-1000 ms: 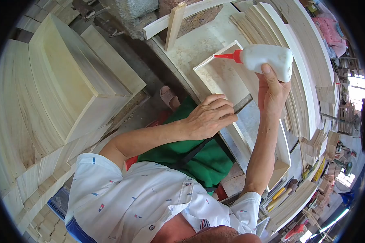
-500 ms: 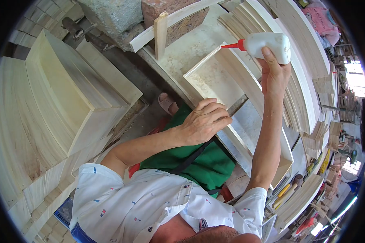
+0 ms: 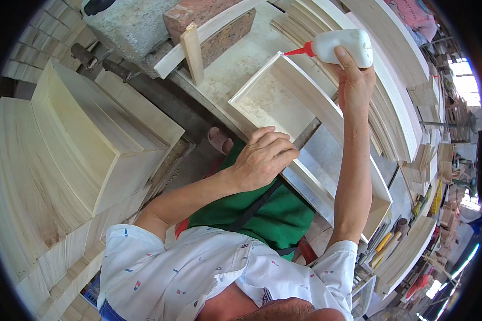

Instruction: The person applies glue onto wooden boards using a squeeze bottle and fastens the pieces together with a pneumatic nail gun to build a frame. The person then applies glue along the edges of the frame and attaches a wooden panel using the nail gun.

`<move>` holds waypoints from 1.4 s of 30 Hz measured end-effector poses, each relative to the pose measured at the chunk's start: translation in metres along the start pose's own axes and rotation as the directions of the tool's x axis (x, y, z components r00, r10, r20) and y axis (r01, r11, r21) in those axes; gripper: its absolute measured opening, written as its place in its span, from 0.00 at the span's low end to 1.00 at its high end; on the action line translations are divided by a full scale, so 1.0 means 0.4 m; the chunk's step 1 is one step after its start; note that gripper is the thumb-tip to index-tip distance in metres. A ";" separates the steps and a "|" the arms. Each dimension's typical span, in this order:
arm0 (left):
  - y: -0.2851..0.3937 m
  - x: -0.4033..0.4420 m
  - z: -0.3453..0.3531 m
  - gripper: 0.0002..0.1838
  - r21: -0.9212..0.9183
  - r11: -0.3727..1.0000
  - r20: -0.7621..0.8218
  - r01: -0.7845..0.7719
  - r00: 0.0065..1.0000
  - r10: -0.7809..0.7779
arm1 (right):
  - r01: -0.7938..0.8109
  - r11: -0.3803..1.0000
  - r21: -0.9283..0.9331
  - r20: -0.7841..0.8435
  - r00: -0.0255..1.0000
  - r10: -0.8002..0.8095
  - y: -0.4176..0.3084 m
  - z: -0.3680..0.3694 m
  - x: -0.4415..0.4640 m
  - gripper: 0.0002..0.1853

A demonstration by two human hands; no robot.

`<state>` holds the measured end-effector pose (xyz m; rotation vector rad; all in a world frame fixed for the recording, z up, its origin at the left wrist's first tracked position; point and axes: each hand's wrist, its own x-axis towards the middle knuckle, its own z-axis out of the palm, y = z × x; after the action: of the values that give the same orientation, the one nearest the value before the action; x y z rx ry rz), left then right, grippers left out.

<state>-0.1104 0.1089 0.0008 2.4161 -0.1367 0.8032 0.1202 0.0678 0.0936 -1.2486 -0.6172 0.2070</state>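
My right hand (image 3: 354, 80) grips a white squeeze bottle (image 3: 344, 47) with a red nozzle, tilted so that its tip is at the upper corner of a long, shallow wooden frame (image 3: 310, 88). A pale line runs along the frame's short end edge. My left hand (image 3: 266, 158) lies over the frame's near long side, fingers bent around the edge; its thumb is hidden. The frame rests on a worktable (image 3: 227, 59), and a pale panel (image 3: 276, 107) shows inside its upper end.
Stacked curved boards (image 3: 383, 91) stand beyond the frame. Stone blocks (image 3: 131, 27) and an upright wooden stick (image 3: 191, 53) are at the upper left. Large stacked wooden boxes (image 3: 75, 144) fill the left. Tools with yellow handles (image 3: 383, 242) lie at the lower right.
The bottle's tip has moved along the frame's short end edge to its upper corner. My left hand has stayed on the near side, while the whole view has shifted.
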 end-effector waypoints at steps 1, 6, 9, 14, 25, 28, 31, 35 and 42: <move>0.001 0.001 -0.002 0.16 -0.002 1.000 0.007 0.003 1.000 -0.003 | -0.002 1.000 0.006 0.007 1.000 0.002 -0.001 -0.006 -0.001 0.24; 0.002 0.002 -0.006 0.18 -0.005 1.000 0.034 0.005 0.999 -0.004 | -0.013 1.000 -0.011 -0.014 1.000 0.013 -0.019 -0.032 -0.020 0.26; 0.006 0.004 -0.007 0.18 -0.027 1.000 0.028 0.012 1.000 -0.011 | -0.014 0.999 -0.032 -0.011 1.000 0.014 -0.033 -0.064 -0.034 0.26; 0.005 0.005 -0.008 0.18 -0.007 1.000 0.031 -0.002 1.000 0.002 | -0.021 0.998 -0.056 -0.064 0.998 0.017 -0.064 -0.113 -0.072 0.26; 0.015 0.007 -0.011 0.16 0.019 1.000 0.045 0.000 0.999 -0.001 | -0.043 0.988 -0.151 -0.165 0.986 0.017 -0.134 -0.245 -0.171 0.25; 0.020 0.011 -0.014 0.16 0.025 1.000 0.049 -0.003 0.999 0.002 | -0.049 0.984 -0.173 -0.197 0.980 0.015 -0.159 -0.278 -0.203 0.24; 0.017 0.010 -0.011 0.16 0.031 0.999 0.049 -0.010 0.999 0.008 | -0.059 0.978 -0.199 -0.226 0.974 0.013 -0.177 -0.319 -0.232 0.23; 0.019 0.011 -0.012 0.16 0.044 0.999 0.053 -0.024 0.998 0.022 | -0.061 0.977 -0.205 -0.261 0.965 0.005 -0.198 -0.376 -0.271 0.25; 0.019 0.009 -0.008 0.17 0.081 0.996 0.053 -0.028 0.998 0.024 | -0.044 0.972 -0.232 -0.341 0.939 -0.039 -0.249 -0.463 -0.345 0.25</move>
<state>-0.1109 0.1048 0.0087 2.5186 -0.1590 0.7714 0.0895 -0.1815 0.1081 -1.4744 -0.3420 -0.0882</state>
